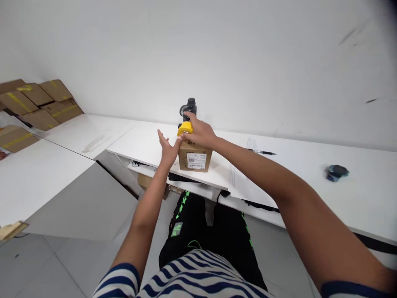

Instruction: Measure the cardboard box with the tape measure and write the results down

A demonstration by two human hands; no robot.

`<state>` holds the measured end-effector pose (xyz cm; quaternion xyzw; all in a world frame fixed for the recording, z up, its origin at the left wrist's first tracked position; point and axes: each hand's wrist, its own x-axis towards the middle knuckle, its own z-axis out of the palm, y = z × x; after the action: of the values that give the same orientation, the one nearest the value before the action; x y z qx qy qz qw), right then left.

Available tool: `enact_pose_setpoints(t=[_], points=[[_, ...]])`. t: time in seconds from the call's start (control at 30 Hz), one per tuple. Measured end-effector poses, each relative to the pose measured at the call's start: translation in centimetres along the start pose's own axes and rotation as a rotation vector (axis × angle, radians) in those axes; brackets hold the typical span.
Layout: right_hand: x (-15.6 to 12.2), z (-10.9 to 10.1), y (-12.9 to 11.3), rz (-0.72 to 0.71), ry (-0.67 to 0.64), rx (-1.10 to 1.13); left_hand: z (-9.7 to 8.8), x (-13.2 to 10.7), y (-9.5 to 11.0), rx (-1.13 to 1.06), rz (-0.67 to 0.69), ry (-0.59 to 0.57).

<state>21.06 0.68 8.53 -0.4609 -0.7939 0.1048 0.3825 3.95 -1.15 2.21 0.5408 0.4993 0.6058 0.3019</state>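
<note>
Roll [185,128] (yellow) in right hand [201,133] — atop box [205,156].

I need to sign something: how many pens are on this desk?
1. The pen lies on the white desk, right of the cardboard box on which the right hand holds a yellow roll. Others could be hidden behind the arms.
</note>
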Motion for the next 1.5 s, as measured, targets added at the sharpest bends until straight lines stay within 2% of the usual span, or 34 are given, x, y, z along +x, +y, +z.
enact_pose_setpoints(t=[0.07, 0.13, 0.2, 0.27, 0.3, 0.33, 0.4, 0.47, 0.5, 0.53, 0.6, 0.63, 0.7, 0.8, 0.9, 0.97, 1.03, 1.13, 1.23, 1.33, 1.43, 1.5], points=[[-1.9, -0.9, -0.2, -0.007, 0.079, 0.113, -0.4, -1.4, 1.5, 0.075, 0.276, 0.026], [-5.5, -1.7, -0.6, 0.002, 0.164, 0.276, 0.3, -3.9, 2.7, 0.048, 0.477, 0.046], [-10.2, -1.9, -1.2, 0.068, 0.263, 0.422, 2.2, -7.4, 2.9, -0.045, 0.628, 0.097], [-15.2, -1.4, -1.6, 0.193, 0.395, 0.525, 5.4, -11.2, 2.5, -0.169, 0.662, 0.089], [-17.4, -1.0, -1.4, 0.247, 0.433, 0.557, 7.2, -12.9, 2.1, -0.254, 0.609, 0.029], [-19.2, -0.8, -1.0, 0.296, 0.468, 0.570, 9.2, -14.3, 1.7, -0.341, 0.529, -0.092], [-21.6, -1.0, 1.1, 0.372, 0.515, 0.506, 13.1, -15.5, 1.1, -0.499, 0.311, -0.325], [-22.2, -2.5, 4.8, 0.388, 0.512, 0.307, 17.1, -14.4, 0.6, -0.507, 0.105, -0.528], [-22.0, -3.6, 7.0, 0.390, 0.482, 0.172, 19.0, -13.1, 0.5, -0.458, 0.037, -0.582], [-21.5, -4.9, 9.4, 0.416, 0.401, 0.044, 20.9, -11.6, 0.4, -0.407, 0.007, -0.600], [-20.2, -7.6, 14.1, 0.593, 0.383, -0.165, 24.4, -8.5, -0.1, -0.271, -0.065, -0.547], [-19.5, -8.7, 16.3, 0.706, 0.369, -0.243, 25.8, -7.1, -0.4, -0.202, -0.131, -0.515], [-18.2, -10.0, 20.1, 0.831, 0.243, -0.372, 27.7, -5.2, -1.7, -0.129, -0.217, -0.487], [-17.4, -9.6, 24.3, 0.809, 0.024, -0.526, 28.8, -4.3, -4.4, -0.186, -0.263, -0.504], [-17.9, -8.5, 26.8, 0.763, 0.020, -0.581, 29.1, -4.2, -6.4, -0.361, -0.212, -0.485], [-18.3, -8.2, 27.5, 0.770, 0.043, -0.545, 29.4, -3.8, -6.9, -0.391, -0.187, -0.420], [-18.4, -8.3, 27.7, 0.787, 0.092, -0.484, 29.9, -3.2, -7.1, -0.385, -0.218, -0.388], [-18.1, -8.6, 27.2, 0.802, 0.316, -0.397, 30.3, -2.6, -7.3, -0.365, -0.290, -0.391], [-17.9, -8.9, 26.2, 0.677, 0.508, -0.387, 30.2, -2.4, -7.3, -0.372, -0.328, -0.398], [-17.9, -8.7, 25.3, 0.585, 0.564, -0.399, 30.2, -2.4, -7.2, -0.396, -0.352, -0.376], [-18.0, -7.8, 24.3, 0.614, 0.637, -0.299, 30.2, -2.3, -7.1, -0.429, -0.382, -0.374], [-18.0, -7.0, 23.7, 0.653, 0.602, -0.166, 30.2, -2.3, -7.2, -0.453, -0.403, -0.373]])
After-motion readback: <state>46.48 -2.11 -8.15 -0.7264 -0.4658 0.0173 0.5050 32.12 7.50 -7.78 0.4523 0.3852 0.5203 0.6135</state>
